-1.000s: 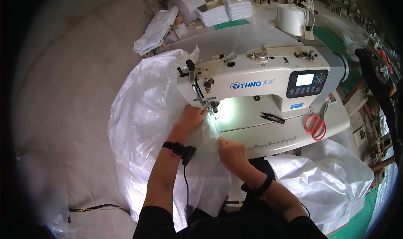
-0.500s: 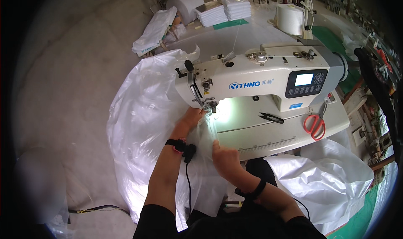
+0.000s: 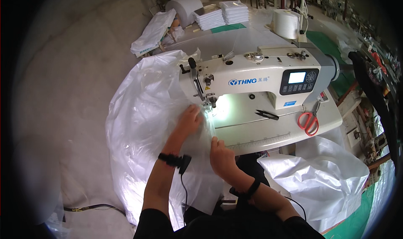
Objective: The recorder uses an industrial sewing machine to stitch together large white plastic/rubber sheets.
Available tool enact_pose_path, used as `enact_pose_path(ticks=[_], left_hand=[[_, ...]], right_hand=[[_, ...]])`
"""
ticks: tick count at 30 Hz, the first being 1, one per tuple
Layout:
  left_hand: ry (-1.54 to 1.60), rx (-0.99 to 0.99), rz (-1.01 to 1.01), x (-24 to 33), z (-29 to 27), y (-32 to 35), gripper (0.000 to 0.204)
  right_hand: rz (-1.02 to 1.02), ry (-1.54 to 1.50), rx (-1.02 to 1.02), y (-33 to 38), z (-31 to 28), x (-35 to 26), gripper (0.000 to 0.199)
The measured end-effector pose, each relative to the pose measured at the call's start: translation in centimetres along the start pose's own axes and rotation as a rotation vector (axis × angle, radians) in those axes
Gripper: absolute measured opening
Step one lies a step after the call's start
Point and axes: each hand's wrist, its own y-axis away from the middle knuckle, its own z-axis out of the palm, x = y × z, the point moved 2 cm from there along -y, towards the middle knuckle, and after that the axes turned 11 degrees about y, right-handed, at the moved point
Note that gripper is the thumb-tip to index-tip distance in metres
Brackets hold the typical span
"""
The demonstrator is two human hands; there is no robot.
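A large translucent white plastic sheet (image 3: pixel 138 125) hangs in loose folds at the left of a white sewing machine (image 3: pixel 252 73). Its right edge runs up to the lit presser foot (image 3: pixel 208 105). My left hand (image 3: pixel 188 120) is on the sheet, just left of the foot, with its fingers curled together on the film; the fingertips are slightly blurred. Nearer to me, my right hand (image 3: pixel 222 156) pinches the sheet's edge below the foot, beside the front of the machine bed (image 3: pixel 252 134).
On the bed lie black thread snips (image 3: pixel 267 114) and red-handled scissors (image 3: pixel 308 123). More white plastic sheeting (image 3: pixel 319 176) is heaped at the right. Behind the machine stand a thread cone (image 3: pixel 286 24), folded white stacks (image 3: pixel 235 12) and a large white roll (image 3: pixel 184 10).
My left hand has drawn back from the presser foot, a little toward me and left. My right hand stays at the sheet's edge. The view has shifted slightly.
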Motion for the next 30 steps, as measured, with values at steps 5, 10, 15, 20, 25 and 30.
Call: enact_pose_path(ticks=[5,10,15,20,25,30], left_hand=[[-0.477,-0.040,0.078,4.3,-1.3,8.9,0.037],[-0.494,0.034,0.095,3.5,-2.1,11.9,0.034],[-0.030,0.091,0.089,8.9,-0.1,9.9,0.029],[-0.353,0.184,0.132,9.7,0.9,9.4,0.021],[-0.044,0.131,-0.158,8.6,4.1,9.3,0.016],[0.649,-0.064,-0.509,12.7,4.7,10.0,0.016]], right_hand=[[-0.033,-0.008,-0.157,-0.3,-0.7,2.2,0.045],[-0.166,0.177,-0.102,0.6,-0.3,1.3,0.045],[0.031,-0.039,-0.088,1.0,-0.6,2.0,0.041],[0.120,-0.159,-0.304,0.3,-1.3,3.3,0.043],[0.199,-0.317,-0.264,-0.8,-0.4,3.6,0.035],[0.175,-0.585,-0.439,-3.9,-0.1,5.4,0.037]])
